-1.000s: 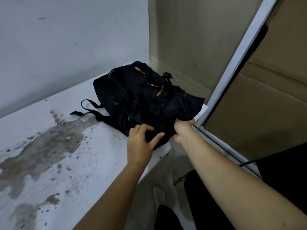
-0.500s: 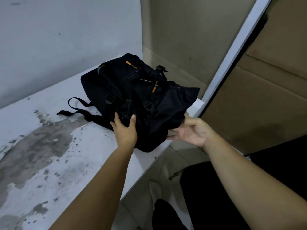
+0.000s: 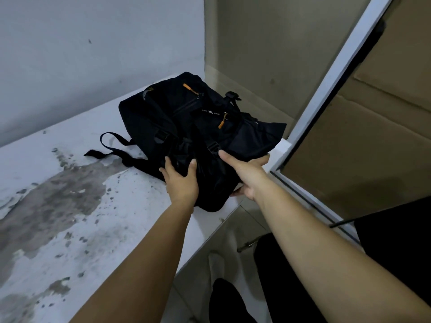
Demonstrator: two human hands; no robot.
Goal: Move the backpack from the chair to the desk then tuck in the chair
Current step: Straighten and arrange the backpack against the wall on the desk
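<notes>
- A black backpack (image 3: 191,136) lies flat on a white desk (image 3: 77,224), at the desk's far right corner where two walls meet.
- The near end of the backpack reaches the desk's right edge and sits just at it.
- Two orange zipper pulls (image 3: 190,89) show on the upper face of the backpack.
- A black strap (image 3: 109,148) trails loose from the backpack's left side, looping across the desk toward the back wall.
- My left hand (image 3: 180,181) rests on the near left part of the backpack, fingers spread and pressed onto the fabric; whether it grips a fold or only lies there, I cannot tell.
- My right hand (image 3: 247,174) is at the near right side of the backpack, open, thumb on top and fingers reaching along and under the edge by the desk's right edge.
- The desk has large grey stains (image 3: 53,197) and specks across its left and near parts.
- To the right of the desk stands a white frame (image 3: 326,89) with brown cardboard (image 3: 361,136) behind it.
- Below the desk's right edge, something black (image 3: 396,241) sits low on the right; I cannot tell what it is.
</notes>
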